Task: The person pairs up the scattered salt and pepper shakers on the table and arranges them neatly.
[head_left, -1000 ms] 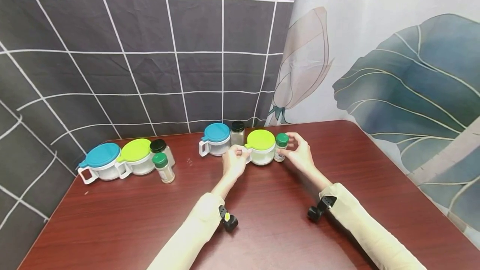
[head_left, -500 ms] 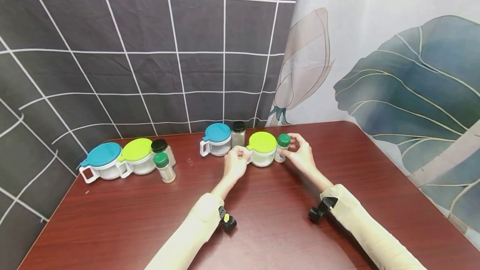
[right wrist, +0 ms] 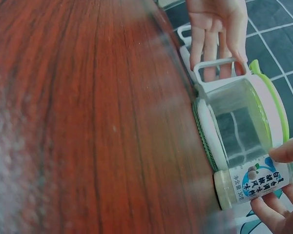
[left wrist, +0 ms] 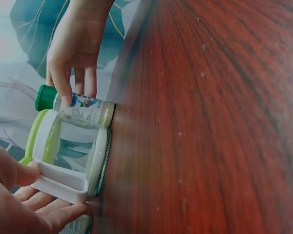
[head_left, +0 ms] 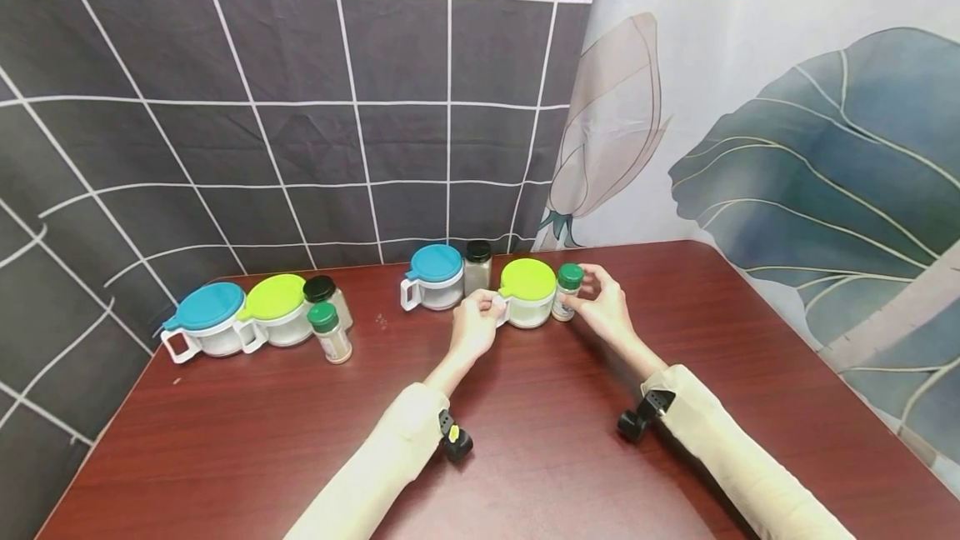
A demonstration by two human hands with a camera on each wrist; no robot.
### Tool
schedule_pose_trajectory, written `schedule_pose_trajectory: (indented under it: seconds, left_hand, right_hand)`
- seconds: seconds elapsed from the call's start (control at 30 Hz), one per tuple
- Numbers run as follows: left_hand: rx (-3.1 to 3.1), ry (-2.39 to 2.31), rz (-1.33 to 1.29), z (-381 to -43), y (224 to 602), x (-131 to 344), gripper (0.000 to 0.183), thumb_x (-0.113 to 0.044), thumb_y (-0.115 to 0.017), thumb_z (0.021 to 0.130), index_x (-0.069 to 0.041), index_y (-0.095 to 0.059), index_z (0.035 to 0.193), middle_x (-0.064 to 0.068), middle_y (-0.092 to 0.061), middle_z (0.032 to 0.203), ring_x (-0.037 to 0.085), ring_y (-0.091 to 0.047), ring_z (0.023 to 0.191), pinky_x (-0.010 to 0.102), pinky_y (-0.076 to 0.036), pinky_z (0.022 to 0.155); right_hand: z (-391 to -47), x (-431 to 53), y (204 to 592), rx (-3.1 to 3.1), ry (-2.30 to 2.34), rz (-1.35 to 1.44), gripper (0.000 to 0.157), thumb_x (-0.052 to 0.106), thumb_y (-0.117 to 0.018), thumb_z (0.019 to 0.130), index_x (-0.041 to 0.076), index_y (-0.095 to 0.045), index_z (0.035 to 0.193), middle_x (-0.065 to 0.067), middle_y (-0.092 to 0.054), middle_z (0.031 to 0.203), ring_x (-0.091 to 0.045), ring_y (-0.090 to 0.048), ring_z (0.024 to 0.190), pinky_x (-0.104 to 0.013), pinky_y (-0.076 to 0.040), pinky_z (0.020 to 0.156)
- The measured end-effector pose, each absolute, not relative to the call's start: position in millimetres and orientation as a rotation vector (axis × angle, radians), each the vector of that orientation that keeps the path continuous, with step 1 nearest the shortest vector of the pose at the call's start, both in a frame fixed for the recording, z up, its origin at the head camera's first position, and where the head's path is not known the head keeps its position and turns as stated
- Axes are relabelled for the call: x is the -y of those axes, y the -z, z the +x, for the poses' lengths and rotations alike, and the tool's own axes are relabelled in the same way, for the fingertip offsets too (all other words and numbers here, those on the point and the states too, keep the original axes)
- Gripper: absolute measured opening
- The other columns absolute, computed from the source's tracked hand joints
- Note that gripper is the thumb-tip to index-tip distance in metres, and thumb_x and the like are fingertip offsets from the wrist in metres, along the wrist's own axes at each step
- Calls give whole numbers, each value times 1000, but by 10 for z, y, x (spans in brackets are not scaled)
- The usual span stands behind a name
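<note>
My left hand (head_left: 474, 327) pinches the white handle (left wrist: 63, 181) of a clear seasoning jar (head_left: 529, 313) with a lime-green lid (head_left: 528, 278). Thumb and fingers meet around the handle's upper part, and the jar stands on the table. Right beside it, my right hand (head_left: 604, 310) holds a small spice bottle (head_left: 564, 305) with a green cap (head_left: 571, 275) between thumb and fingers. The bottle's printed label (right wrist: 258, 179) shows in the right wrist view, and its base is at the tabletop, close against the jar.
Left of my left hand stand a blue-lidded jar (head_left: 437, 263) and a black-capped bottle (head_left: 477, 272). Farther left on the table (head_left: 247, 448) are another blue-lidded jar (head_left: 210, 307), a lime-lidded jar (head_left: 276, 298), a black-capped bottle (head_left: 321, 290) and a green-capped bottle (head_left: 332, 342). A grey checked curtain (head_left: 300, 140) hangs behind.
The lime-lidded jar and the green-capped bottle have shifted slightly to the right with my hands, widening the space beside the black-capped bottle. Both hands keep their hold.
</note>
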State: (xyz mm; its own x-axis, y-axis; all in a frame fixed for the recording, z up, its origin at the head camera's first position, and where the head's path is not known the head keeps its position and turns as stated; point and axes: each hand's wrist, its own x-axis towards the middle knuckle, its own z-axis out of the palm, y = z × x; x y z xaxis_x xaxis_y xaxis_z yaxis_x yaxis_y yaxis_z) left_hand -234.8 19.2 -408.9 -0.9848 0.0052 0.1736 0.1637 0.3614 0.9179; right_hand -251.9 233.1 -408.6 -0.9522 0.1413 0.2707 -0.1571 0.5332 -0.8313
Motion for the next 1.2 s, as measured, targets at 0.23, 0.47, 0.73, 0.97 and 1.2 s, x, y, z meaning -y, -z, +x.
schedule_pose_trajectory:
  seconds: [0.23,0.47,0.73,0.97,1.2]
  left_hand:
    - [2443,1708,-140,-2382,4092,-235,19,-14,-61,93,-2,-68,105,18,-73,99,28,-71,94,39,-55,85]
    - [2457,1687,-78,-2420,4084,-301,19,-16,-61,92,-7,-69,107,15,-73,102,27,-70,97,43,-51,91]
    - [2486,1571,-61,-2447,4089,-392,23,-13,-57,94,-8,-67,114,13,-72,105,27,-68,97,45,-47,91]
    - [2461,1578,-56,-2467,4095,-448,23,-11,-58,93,-8,-67,114,13,-72,105,29,-67,99,46,-48,90]
    - [2433,1601,-24,-2487,4088,-507,23,-12,-57,94,-9,-67,114,14,-72,106,32,-64,103,49,-46,92]
  right_hand:
    - [-2546,-2360,4058,2503,-1332,23,50,8,-76,78,2,-57,124,-22,-66,111,-35,-65,101,-42,-49,88]
    - [-2577,-2399,4038,2515,-1316,23,53,6,-73,80,1,-54,129,-24,-61,119,-39,-62,106,-49,-49,91]
    - [-2607,-2428,4068,2468,-1323,6,54,3,-73,79,1,-52,129,-25,-62,117,-39,-62,105,-49,-49,90]
    - [-2650,-2457,4111,2390,-1375,-3,55,-2,-72,77,0,-51,128,-25,-63,118,-38,-63,106,-48,-50,93]
    - [-2679,-2487,4111,2375,-1386,-15,53,-2,-72,78,0,-52,127,-25,-63,119,-38,-63,108,-47,-50,94]
